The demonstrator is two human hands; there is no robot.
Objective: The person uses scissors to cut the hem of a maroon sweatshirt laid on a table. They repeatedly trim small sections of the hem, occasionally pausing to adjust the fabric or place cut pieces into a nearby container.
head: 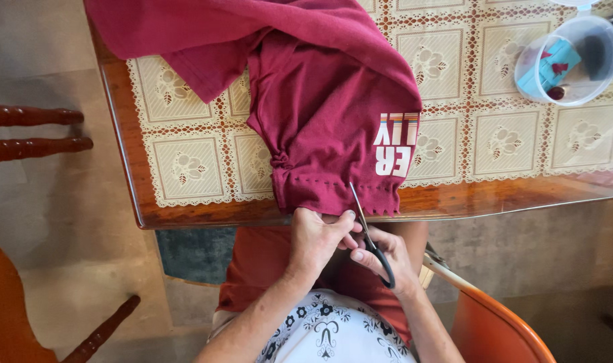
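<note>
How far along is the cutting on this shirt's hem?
Done: small cuts run along most of the maroon shirt hem, from the bunched left end across. In hand: the left hand pinches the hem while the right hand works the scissors, blades at the hem. Left: whether the short stretch right of the blades is cut is unclear.

My 2 bare forearms reaching forward and converging, my left hand (pixel 316 238) knuckles up with fingers curled in a pinch, my right hand (pixel 387 259) just beside it, thumb and fingers closed, touching the left.
</note>
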